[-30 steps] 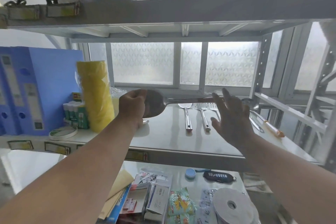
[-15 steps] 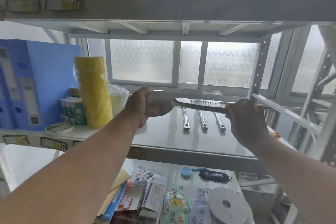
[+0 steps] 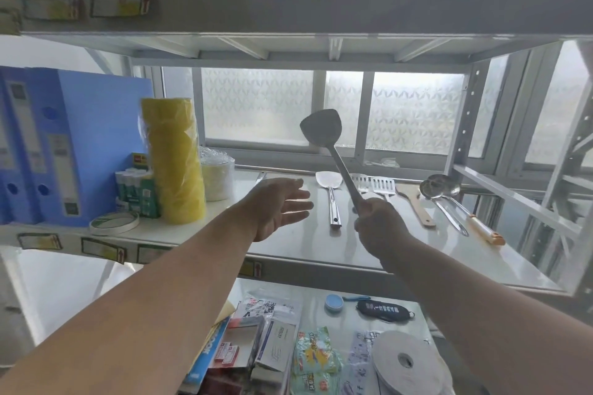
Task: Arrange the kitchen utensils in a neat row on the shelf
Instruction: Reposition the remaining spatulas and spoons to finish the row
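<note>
Above shelf [image 3: 321, 250]: right hand [image 3: 380, 224] grips raised spatula [image 3: 321, 131]; left hand [image 3: 279, 205] open, empty. Placement step; next, lay beside flat turner [image 3: 330, 196], handles aligned.

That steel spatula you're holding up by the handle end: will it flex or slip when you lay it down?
The steel spatula looks one-piece metal, so probably stiff. The right hand grips only the handle's end with the blade high, so it may feel top-heavy. The smooth handle and glossy shelf suggest it could slide; the flat blade probably won't roll.

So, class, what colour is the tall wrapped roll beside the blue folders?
Yellow: the tall roll shows best in the head view.
</note>
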The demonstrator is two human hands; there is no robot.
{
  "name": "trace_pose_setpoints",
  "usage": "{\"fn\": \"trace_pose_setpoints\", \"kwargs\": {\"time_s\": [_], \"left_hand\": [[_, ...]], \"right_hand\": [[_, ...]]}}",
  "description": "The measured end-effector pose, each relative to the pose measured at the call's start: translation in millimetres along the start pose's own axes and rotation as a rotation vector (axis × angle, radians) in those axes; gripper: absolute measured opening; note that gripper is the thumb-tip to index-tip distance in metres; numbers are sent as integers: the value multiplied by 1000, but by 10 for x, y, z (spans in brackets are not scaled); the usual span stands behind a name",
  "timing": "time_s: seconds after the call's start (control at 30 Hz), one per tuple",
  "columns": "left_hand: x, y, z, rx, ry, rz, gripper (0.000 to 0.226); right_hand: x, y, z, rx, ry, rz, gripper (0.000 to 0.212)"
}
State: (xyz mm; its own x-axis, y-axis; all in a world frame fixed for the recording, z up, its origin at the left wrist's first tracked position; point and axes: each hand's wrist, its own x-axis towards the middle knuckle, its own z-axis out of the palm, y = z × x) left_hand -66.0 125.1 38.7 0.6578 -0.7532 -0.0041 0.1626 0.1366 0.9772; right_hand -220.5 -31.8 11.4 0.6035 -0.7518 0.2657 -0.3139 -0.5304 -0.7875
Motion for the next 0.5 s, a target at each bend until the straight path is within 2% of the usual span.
{"fn": "trace_pose_setpoints", "kwargs": {"time_s": [0.1, 0.17, 0.23, 0.37, 0.5], "left_hand": [[12, -56, 89, 88, -19, 46, 36], [5, -86, 136, 117, -40, 71, 38], [-5, -116, 176, 116, -43, 97, 36], [11, -179, 150, 79, 100, 142, 23], [79, -279, 38, 108, 175, 79, 33]], "right_hand": [[-102, -189, 138, 414, -114, 187, 30], [-208, -293, 223, 541, -174, 235, 32], [-286, -343, 308, 566, -205, 218, 36], [-403, -421, 400, 582, -322, 200, 38], [-472, -458, 468, 572, -410, 159, 37]]}}
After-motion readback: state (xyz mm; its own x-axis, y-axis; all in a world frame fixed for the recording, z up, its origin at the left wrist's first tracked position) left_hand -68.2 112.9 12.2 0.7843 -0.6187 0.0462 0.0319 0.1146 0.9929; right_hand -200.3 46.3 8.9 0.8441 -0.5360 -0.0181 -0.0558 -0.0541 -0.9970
